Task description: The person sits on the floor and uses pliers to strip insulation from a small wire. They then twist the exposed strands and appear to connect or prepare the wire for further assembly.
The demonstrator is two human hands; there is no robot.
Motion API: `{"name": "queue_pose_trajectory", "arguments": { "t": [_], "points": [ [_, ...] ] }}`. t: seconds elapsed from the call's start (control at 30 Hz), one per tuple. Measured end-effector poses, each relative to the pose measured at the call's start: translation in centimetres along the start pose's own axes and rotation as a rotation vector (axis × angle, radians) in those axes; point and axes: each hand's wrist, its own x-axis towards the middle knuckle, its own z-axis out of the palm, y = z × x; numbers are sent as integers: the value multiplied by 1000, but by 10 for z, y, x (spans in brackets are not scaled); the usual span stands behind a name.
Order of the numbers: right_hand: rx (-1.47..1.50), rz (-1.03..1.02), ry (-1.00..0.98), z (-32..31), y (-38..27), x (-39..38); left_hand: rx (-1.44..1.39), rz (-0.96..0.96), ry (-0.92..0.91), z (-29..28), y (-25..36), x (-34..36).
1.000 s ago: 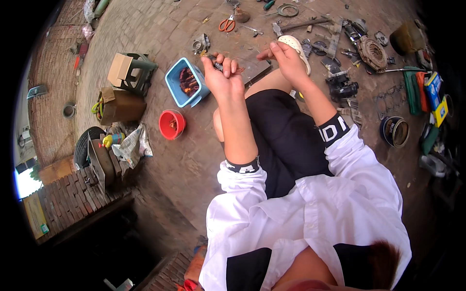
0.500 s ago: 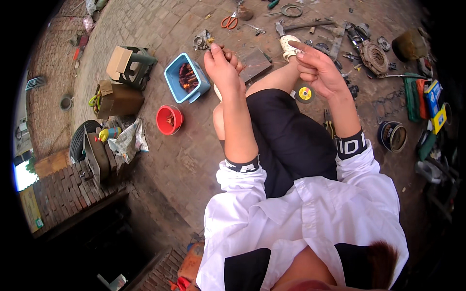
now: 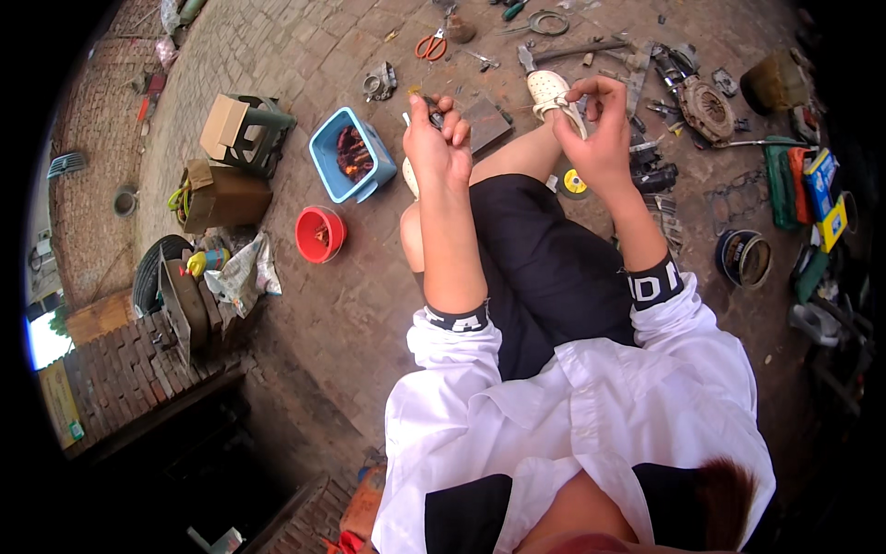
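My left hand (image 3: 436, 143) is closed round a small dark metallic piece (image 3: 436, 117), mostly hidden by the fingers; a thin yellowish tuft shows by the thumb tip. Across from it, above my bent leg, my right hand (image 3: 600, 125) pinches thumb and forefinger together. What lies in that pinch is too small to make out. A blue plastic tub (image 3: 371, 177) holding dark reddish-brown tangled material (image 3: 353, 154) stands left of my left hand. Nearer me is a red bucket (image 3: 308, 242) with a few reddish scraps inside. A flat dark metal plate (image 3: 487, 127) lies on the ground between my hands.
Beyond my hands lie orange-handled scissors (image 3: 431, 46), a hammer (image 3: 572, 50) and a metal housing (image 3: 379, 82). On the right are a round clutch-like part (image 3: 709, 111), an open tin (image 3: 744, 258) and several boxes. Cardboard boxes (image 3: 226, 196) and a stool (image 3: 261, 138) stand left.
The metallic piece that stuck out beyond my left fingertips now sits inside the fingers, and that hand has shifted slightly right. My right hand's outstretched forefinger has curled in to the thumb.
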Motion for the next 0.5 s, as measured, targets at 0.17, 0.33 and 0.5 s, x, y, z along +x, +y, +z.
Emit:
{"name": "queue_pose_trajectory", "arguments": {
  "t": [0.17, 0.33, 0.5],
  "points": [
    [-448, -352, 87, 10, 5, -1, -47, -82, 26, -2, -8, 4],
    [-380, -397, -62, 8, 7, 11, -50, -79, 45, 1, -10, 1],
    [-65, 104, -447, 0, 0, 9, -64, -84, 33, 4, -6, 0]
  ]
}}
